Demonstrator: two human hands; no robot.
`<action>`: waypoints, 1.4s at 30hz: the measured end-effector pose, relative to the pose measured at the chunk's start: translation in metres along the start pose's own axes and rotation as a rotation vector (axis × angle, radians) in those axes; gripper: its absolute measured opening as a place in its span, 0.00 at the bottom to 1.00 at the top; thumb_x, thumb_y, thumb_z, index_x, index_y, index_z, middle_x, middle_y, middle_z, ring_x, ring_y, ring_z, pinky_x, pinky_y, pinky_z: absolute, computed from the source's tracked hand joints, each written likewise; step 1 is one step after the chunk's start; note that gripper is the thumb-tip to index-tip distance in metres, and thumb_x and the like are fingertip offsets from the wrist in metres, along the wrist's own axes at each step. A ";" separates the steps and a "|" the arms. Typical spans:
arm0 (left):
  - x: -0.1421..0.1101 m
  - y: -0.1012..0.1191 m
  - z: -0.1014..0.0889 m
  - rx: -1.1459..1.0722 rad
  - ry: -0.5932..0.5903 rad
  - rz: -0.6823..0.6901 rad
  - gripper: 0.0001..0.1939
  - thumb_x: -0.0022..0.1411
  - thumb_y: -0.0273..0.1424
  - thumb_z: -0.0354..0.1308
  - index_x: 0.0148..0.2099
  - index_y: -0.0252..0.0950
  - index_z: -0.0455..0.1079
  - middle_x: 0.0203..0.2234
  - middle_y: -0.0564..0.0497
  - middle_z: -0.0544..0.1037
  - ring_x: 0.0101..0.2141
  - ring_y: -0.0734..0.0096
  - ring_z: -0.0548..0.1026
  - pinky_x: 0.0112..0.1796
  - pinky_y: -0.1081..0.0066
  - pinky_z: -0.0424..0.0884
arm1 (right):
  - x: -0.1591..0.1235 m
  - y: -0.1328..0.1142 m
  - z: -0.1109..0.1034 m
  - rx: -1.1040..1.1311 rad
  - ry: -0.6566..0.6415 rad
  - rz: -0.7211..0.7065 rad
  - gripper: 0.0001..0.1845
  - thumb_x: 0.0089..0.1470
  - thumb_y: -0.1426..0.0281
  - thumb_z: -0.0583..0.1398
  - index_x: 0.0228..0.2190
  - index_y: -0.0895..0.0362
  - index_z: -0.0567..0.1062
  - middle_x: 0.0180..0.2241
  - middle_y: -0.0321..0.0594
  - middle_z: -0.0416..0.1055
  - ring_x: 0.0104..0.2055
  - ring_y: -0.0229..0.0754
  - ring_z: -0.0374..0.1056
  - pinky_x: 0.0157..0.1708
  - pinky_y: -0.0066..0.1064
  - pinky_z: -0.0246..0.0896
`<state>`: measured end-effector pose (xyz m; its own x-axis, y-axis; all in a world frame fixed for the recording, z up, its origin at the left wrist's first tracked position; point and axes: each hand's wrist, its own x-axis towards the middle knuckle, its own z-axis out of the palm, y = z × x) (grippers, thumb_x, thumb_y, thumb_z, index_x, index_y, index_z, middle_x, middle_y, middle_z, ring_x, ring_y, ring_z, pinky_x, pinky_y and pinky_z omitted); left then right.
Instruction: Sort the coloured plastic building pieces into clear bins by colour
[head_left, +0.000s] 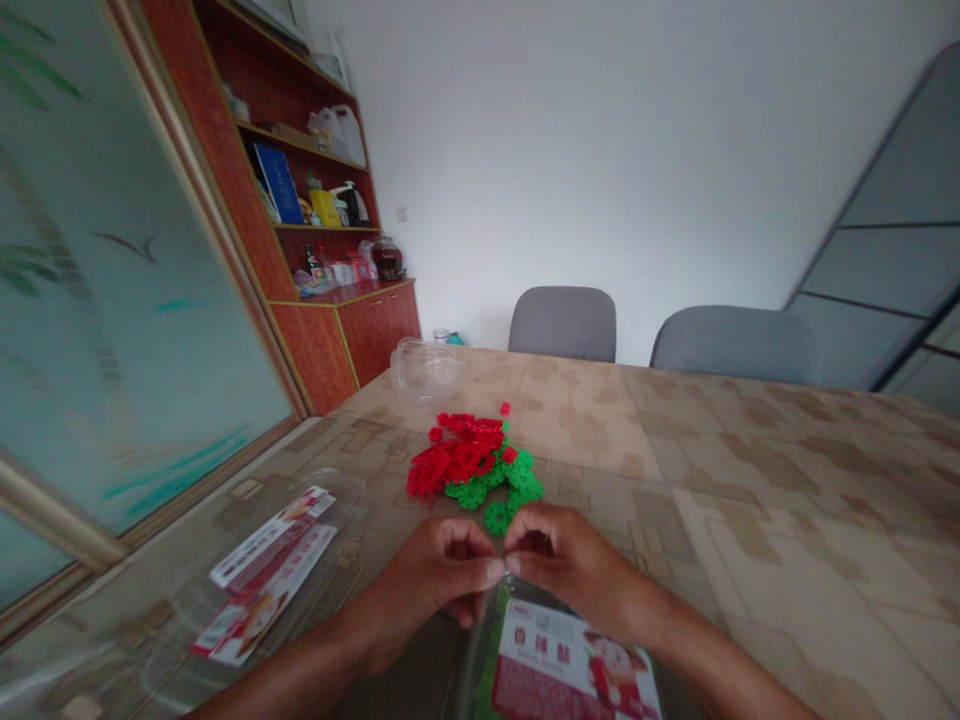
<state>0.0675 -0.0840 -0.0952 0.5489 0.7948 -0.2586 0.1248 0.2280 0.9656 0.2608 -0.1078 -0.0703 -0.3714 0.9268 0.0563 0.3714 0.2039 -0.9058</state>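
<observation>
My left hand (442, 572) and my right hand (574, 555) meet tip to tip, thumb and fingers pinched, at the far left corner of a clear plastic box (486, 690). The box lies between my forearms, with a white and dark red label (547, 655) on top and something green showing through its side. Just beyond my fingers is a pile of green snowflake-shaped plastic pieces (499, 517). Red plastic pieces (461, 452) are heaped against it. Fingers partly hide the corner being pinched.
At left lie clear plastic containers or lids (341, 485) with labelled strips (277, 590). Another clear container (427, 372) stands near the table's far edge. Two grey chairs (562, 322) are behind the patterned table (757, 480). A wooden cabinet (311, 350) and a glass partition (142, 330) border the left.
</observation>
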 end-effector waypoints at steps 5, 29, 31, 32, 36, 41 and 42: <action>0.000 0.002 -0.002 -0.079 -0.036 -0.010 0.19 0.55 0.44 0.64 0.31 0.31 0.68 0.21 0.53 0.74 0.21 0.76 0.71 0.21 0.79 0.66 | 0.002 0.006 -0.001 0.099 -0.020 -0.019 0.04 0.51 0.71 0.60 0.26 0.58 0.71 0.23 0.30 0.62 0.26 0.33 0.56 0.26 0.24 0.51; 0.003 0.000 -0.001 -0.169 -0.289 -0.203 0.19 0.48 0.42 0.68 0.32 0.30 0.71 0.22 0.53 0.73 0.19 0.80 0.69 0.20 0.82 0.66 | -0.001 -0.008 0.000 -0.253 0.107 -0.195 0.07 0.55 0.78 0.57 0.26 0.59 0.70 0.25 0.32 0.66 0.28 0.34 0.61 0.28 0.25 0.52; 0.001 0.003 -0.005 -0.139 -0.319 -0.214 0.20 0.49 0.43 0.68 0.33 0.31 0.70 0.22 0.53 0.73 0.20 0.79 0.71 0.19 0.82 0.65 | 0.000 -0.004 -0.003 -0.272 0.059 -0.153 0.07 0.53 0.78 0.57 0.25 0.59 0.72 0.22 0.30 0.64 0.25 0.33 0.59 0.25 0.24 0.49; -0.001 0.006 -0.007 -0.115 -0.331 -0.212 0.20 0.50 0.44 0.67 0.33 0.31 0.69 0.22 0.53 0.73 0.20 0.78 0.71 0.18 0.82 0.65 | -0.001 -0.003 -0.005 -0.276 0.025 -0.139 0.07 0.53 0.78 0.57 0.25 0.59 0.72 0.21 0.30 0.63 0.24 0.32 0.57 0.24 0.24 0.48; -0.010 0.016 -0.013 -0.008 -0.360 -0.174 0.20 0.54 0.46 0.64 0.37 0.33 0.67 0.27 0.52 0.75 0.23 0.75 0.74 0.19 0.81 0.66 | -0.009 -0.009 -0.007 -0.209 -0.149 -0.110 0.07 0.55 0.76 0.57 0.28 0.59 0.75 0.23 0.30 0.65 0.25 0.32 0.59 0.24 0.23 0.50; -0.013 0.008 -0.009 0.040 -0.461 -0.188 0.27 0.44 0.34 0.72 0.44 0.36 0.64 0.33 0.52 0.76 0.23 0.79 0.73 0.20 0.82 0.69 | -0.016 -0.010 -0.005 -0.170 -0.234 -0.084 0.07 0.48 0.76 0.64 0.33 0.56 0.76 0.28 0.31 0.69 0.30 0.33 0.64 0.27 0.22 0.54; -0.011 0.006 -0.007 0.035 -0.435 -0.172 0.26 0.44 0.34 0.71 0.43 0.35 0.63 0.32 0.52 0.76 0.23 0.79 0.72 0.20 0.82 0.69 | -0.016 -0.007 -0.005 -0.187 -0.222 -0.087 0.08 0.48 0.77 0.64 0.33 0.56 0.75 0.28 0.30 0.69 0.30 0.33 0.63 0.27 0.21 0.54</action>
<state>0.0559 -0.0877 -0.0870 0.8126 0.4357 -0.3871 0.2680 0.3104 0.9121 0.2685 -0.1220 -0.0625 -0.5782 0.8157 0.0184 0.4725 0.3532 -0.8075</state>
